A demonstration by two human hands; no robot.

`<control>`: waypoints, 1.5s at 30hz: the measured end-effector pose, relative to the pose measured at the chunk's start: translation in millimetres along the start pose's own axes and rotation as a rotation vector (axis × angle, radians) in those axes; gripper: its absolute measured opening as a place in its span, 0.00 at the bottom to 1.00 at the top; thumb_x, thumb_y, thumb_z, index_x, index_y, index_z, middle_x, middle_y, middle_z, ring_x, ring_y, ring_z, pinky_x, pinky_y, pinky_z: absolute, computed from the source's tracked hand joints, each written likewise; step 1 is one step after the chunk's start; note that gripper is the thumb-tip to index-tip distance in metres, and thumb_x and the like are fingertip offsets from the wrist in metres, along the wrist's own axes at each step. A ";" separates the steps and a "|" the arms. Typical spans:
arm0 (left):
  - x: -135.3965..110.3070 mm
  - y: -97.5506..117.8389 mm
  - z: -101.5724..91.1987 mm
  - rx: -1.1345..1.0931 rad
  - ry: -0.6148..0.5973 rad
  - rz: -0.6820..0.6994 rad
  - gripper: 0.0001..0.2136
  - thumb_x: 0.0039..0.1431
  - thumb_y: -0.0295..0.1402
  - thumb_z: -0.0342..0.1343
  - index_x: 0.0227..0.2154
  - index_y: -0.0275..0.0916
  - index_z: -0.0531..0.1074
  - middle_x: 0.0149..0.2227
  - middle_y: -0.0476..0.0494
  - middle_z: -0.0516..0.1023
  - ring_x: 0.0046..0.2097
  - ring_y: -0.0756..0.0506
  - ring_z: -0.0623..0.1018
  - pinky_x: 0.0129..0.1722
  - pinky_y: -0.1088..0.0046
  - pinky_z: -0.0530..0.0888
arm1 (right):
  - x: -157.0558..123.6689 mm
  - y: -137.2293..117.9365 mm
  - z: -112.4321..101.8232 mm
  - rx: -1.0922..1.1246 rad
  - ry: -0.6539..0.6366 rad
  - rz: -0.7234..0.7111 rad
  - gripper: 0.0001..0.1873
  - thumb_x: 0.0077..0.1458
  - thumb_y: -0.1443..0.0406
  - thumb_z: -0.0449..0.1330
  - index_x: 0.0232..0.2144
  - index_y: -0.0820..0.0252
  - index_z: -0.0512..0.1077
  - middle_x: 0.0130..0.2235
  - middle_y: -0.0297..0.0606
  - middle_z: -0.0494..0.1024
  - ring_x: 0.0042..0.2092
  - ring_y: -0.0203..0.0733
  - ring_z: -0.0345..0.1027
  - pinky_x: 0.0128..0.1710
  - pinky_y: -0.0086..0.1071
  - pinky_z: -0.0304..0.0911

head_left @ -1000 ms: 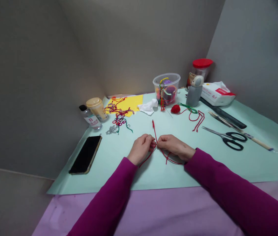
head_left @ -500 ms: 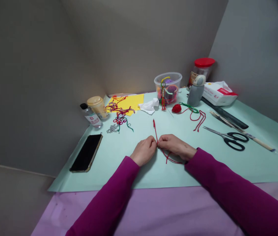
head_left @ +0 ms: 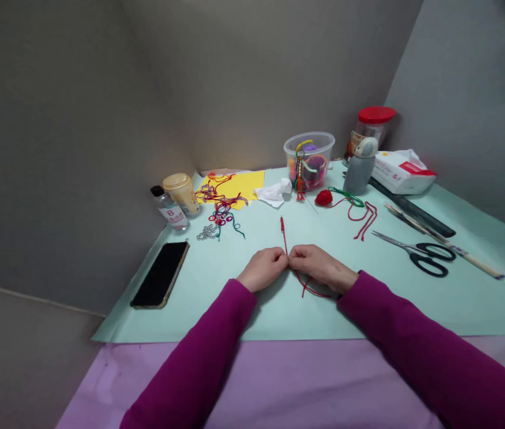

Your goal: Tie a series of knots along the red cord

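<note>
A thin red cord (head_left: 284,235) stands up from between my hands, its tip lying on the mint paper. My left hand (head_left: 264,269) and my right hand (head_left: 319,266) meet fingertip to fingertip, both pinching the cord. Below my right hand, a loop of the same cord (head_left: 311,288) lies on the paper, partly under my wrist. The pinched stretch is hidden by my fingers. A small ball of red yarn (head_left: 323,198) with green and red strands (head_left: 359,211) lies farther back.
Mint paper (head_left: 252,310) covers a lilac surface. Black-handled scissors (head_left: 426,256) and a long-handled tool lie right; a black phone (head_left: 161,275) lies left. Tangled cords on yellow paper (head_left: 246,182), metal rings (head_left: 206,232), a plastic tub (head_left: 308,161) and bottles stand behind.
The red strand trailing down-left from my left hand no longer shows. My hands have drawn closer together, and the whole scene has shifted slightly right in the picture.
</note>
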State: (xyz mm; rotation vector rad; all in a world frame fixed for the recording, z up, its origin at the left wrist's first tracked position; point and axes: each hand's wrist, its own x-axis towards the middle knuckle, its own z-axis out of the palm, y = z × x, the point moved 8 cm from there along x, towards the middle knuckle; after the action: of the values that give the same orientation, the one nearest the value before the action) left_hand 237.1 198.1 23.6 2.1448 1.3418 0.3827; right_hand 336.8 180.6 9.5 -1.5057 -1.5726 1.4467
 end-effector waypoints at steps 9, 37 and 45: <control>0.7 -9.2 1.3 -0.100 0.037 -0.038 0.09 0.50 0.33 0.45 0.20 0.36 0.66 0.21 0.53 0.63 0.26 0.52 0.62 0.24 0.77 0.56 | -13.9 -12.7 -6.3 -0.301 -0.020 -0.048 0.07 0.47 0.68 0.50 0.20 0.59 0.63 0.15 0.28 0.63 0.16 0.31 0.54 0.17 0.26 0.47; -1.3 -15.9 10.3 -0.512 -0.094 -0.033 0.10 0.51 0.36 0.51 0.26 0.33 0.69 0.25 0.50 0.68 0.28 0.53 0.65 0.28 0.78 0.63 | -25.2 -39.2 -12.9 -0.112 0.218 -0.237 0.04 0.49 0.69 0.52 0.27 0.59 0.68 0.26 0.33 0.70 0.26 0.34 0.61 0.24 0.27 0.56; -2.3 -15.6 11.3 -0.498 -0.113 -0.041 0.10 0.53 0.36 0.49 0.27 0.34 0.68 0.27 0.48 0.69 0.29 0.52 0.66 0.29 0.78 0.64 | -10.8 0.9 9.7 0.319 -0.066 0.097 0.05 0.50 0.69 0.54 0.33 0.61 0.64 0.25 0.35 0.71 0.21 0.33 0.64 0.17 0.25 0.60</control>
State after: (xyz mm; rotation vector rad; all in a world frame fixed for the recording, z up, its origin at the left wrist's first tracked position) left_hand 230.6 197.6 5.3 1.6976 1.0871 0.5105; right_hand 331.1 167.3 8.9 -1.3726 -1.2461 1.7239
